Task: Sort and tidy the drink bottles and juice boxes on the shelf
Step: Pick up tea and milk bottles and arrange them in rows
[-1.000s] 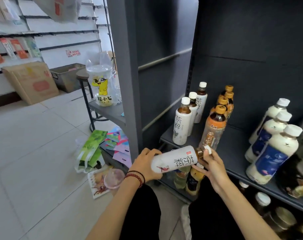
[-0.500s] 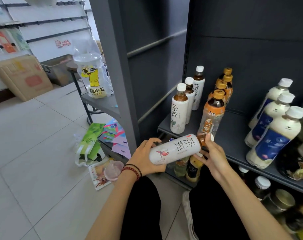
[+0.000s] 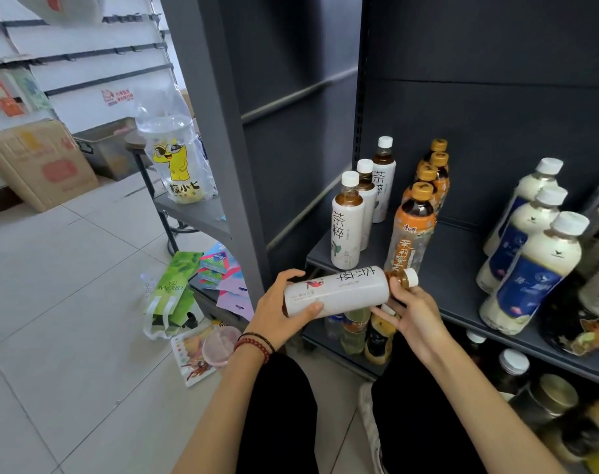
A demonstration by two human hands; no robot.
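We judge the sorting to be well under way but not finished. On the shelf (image 3: 458,265), three groups already stand upright in neat lines that run toward the back wall. The white tea row (image 3: 348,222) is at 12 o'clock from the hands, the orange-capped row (image 3: 417,224) is just beside it at 1 o'clock, and the milky bottles with blue labels (image 3: 530,268) are at 3 o'clock. One more white tea bottle (image 3: 339,291) is not yet placed. It is in the air at the front edge of the shelf, just below the white row and apart from it. The left grip (image 3: 281,311) is curled round its base end, and the right grip (image 3: 412,311) holds its neck end from below, so both are closed on this one bottle.

In our opinion it belongs at the front of the white row, because the label looks the same. What is left, as far as we see, is the mixed bottles on the lower shelf (image 3: 358,333) at 6 o'clock and the dark, blurred items at the far 3 o'clock edge. We cannot find any juice box with certainty.

The held bottle lies almost flat, with its white cap pointing to 3 o'clock and a little raised. It has a white sleeve with dark characters and a small red mark, and brown tea shows at the neck.
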